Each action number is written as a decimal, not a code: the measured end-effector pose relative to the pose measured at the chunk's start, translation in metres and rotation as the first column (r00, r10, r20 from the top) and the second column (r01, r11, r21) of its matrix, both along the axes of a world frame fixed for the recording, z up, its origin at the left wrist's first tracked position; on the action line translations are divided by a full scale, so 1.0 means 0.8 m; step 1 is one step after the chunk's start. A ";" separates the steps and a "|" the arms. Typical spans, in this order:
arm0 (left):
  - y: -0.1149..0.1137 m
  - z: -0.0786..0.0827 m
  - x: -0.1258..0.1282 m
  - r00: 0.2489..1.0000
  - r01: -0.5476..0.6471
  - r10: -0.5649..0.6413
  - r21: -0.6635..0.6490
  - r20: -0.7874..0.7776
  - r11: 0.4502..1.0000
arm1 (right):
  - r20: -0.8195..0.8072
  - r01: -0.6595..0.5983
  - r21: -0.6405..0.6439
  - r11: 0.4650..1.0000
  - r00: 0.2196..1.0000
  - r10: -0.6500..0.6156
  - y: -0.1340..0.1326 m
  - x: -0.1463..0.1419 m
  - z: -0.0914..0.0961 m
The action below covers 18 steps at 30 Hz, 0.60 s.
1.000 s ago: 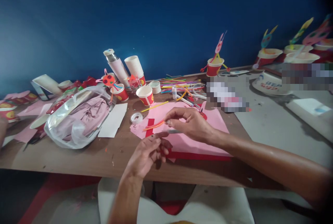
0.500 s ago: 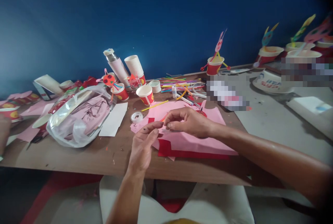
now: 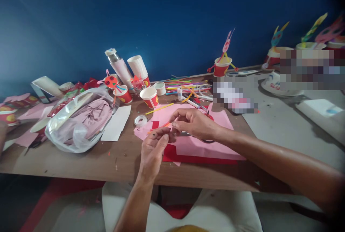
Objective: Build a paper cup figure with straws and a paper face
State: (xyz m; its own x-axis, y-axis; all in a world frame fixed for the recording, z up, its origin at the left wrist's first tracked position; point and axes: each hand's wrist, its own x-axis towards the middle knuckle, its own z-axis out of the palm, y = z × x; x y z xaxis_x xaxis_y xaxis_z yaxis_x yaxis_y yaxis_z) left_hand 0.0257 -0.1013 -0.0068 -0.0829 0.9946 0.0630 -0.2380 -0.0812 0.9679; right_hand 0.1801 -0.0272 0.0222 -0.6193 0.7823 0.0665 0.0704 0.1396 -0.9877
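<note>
The fingers of the right hand (image 3: pixel 195 123) cover the right end of a thin orange strip (image 3: pixel 167 124), which they pinch above the pink paper (image 3: pixel 215 150); whether it is single or doubled is unclear. The left hand (image 3: pixel 152 151) has its fingers partly curled in front of the strip, and I cannot tell whether they grip it. A dark curved piece (image 3: pixel 208 141) under the right wrist is too covered to name. Two pixelated patches mask things on the right of the tabletop (image 3: pixel 81 165), and the colored sticks (image 3: pixel 188 87) heaped behind are too tangled to count. Countable are one roll of tape (image 3: pixel 140 120), one loose yellow stick (image 3: pixel 159 108), one small white bottle (image 3: pixel 180 94), one stack of cups (image 3: pixel 137 65), one flask (image 3: pixel 120 68) and one plastic bag (image 3: pixel 78 140), cloudy over its pink contents.
</note>
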 end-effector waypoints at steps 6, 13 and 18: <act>-0.002 -0.004 -0.002 1.000 0.021 -0.019 -0.066 0.022 0.998 | 0.006 0.005 -0.002 1.000 1.000 -0.005 0.002 0.001 0.001; -0.004 -0.003 -0.004 0.999 0.028 -0.025 -0.099 0.036 0.995 | 0.040 0.006 -0.001 1.000 0.999 -0.006 0.003 0.004 0.006; -0.008 0.000 -0.001 0.999 -0.014 0.005 -0.166 -0.053 0.986 | 0.013 0.028 -0.015 0.999 1.000 -0.028 0.004 0.004 0.009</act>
